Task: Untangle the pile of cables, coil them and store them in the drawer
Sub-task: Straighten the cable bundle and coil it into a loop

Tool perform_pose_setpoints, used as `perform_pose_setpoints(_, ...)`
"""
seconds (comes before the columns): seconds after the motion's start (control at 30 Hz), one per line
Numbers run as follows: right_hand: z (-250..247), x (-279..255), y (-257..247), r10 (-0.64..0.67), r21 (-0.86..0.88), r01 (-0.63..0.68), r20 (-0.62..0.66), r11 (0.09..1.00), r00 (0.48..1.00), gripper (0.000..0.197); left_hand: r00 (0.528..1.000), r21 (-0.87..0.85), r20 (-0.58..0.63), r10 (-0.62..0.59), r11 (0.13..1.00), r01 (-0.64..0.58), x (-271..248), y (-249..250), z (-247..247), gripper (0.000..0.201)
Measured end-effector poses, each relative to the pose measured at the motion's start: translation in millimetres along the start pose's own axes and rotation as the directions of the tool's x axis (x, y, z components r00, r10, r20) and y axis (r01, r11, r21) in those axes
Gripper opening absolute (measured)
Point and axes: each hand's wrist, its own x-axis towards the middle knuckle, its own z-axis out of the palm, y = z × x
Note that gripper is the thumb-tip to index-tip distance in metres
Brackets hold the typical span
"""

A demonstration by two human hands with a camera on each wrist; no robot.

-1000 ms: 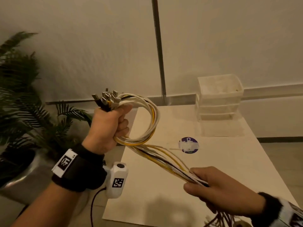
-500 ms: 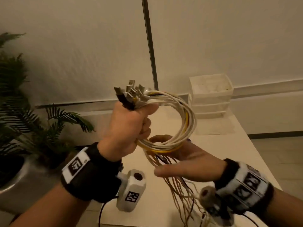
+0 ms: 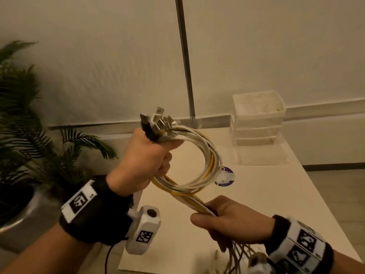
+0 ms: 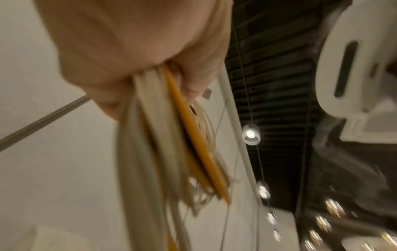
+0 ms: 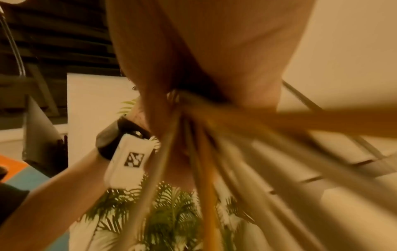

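Note:
A bundle of white and yellow cables (image 3: 209, 161) forms one loop in the air above the table. My left hand (image 3: 150, 161) grips the bundle in a fist, with several metal plugs (image 3: 158, 123) sticking up out of it. Lower right, my right hand (image 3: 223, 218) grips the cables' straight run below the loop; loose ends hang under it. The left wrist view shows the cables (image 4: 171, 144) leaving my fist, blurred. In the right wrist view the cables (image 5: 201, 135) fan out from my closed fingers. The white drawer unit (image 3: 256, 119) stands at the table's far end.
The pale table (image 3: 266, 194) runs from me to the wall. A round purple-and-white sticker (image 3: 225, 177) lies on it behind the loop. A potted palm (image 3: 29, 135) in a metal pot stands left of the table. A thin metal pole (image 3: 184, 56) runs up the wall.
My right hand has left the underside of the loop, dropped toward me and closed round the straight run. The loop now has another turn and my left fist stays high.

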Motion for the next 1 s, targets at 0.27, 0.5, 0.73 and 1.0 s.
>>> perform_pose_setpoints(0.27,-17.9,-48.1,-1.5,-0.171,-0.528,0.099,-0.089,0.843,0.981,0.039,0.991,0.064,0.134,0.015,0.998,-0.024,-10.1,-3.1,-25.6,0.013)
perform_pose_setpoints(0.5,-48.8,-76.0,-70.9,-0.597,-0.772,0.427,0.077,0.471,0.798,0.009,0.861,0.083,0.502,-0.082,0.995,0.047,-6.6,-14.6,-23.5,0.016)
perform_pose_setpoints(0.73,-41.7,-69.2,-81.0,-0.704,-0.527,0.62,0.055,0.582,0.708,0.006,0.871,0.1,0.441,0.216,0.953,-0.286,-12.4,-13.3,20.1,0.033)
perform_pose_setpoints(1.0,-31.6,-66.7,-74.8,-0.583,-0.633,0.564,0.211,0.53,0.785,0.013,0.964,0.086,0.102,0.246,0.963,-0.255,0.4,-22.3,34.3,0.036)
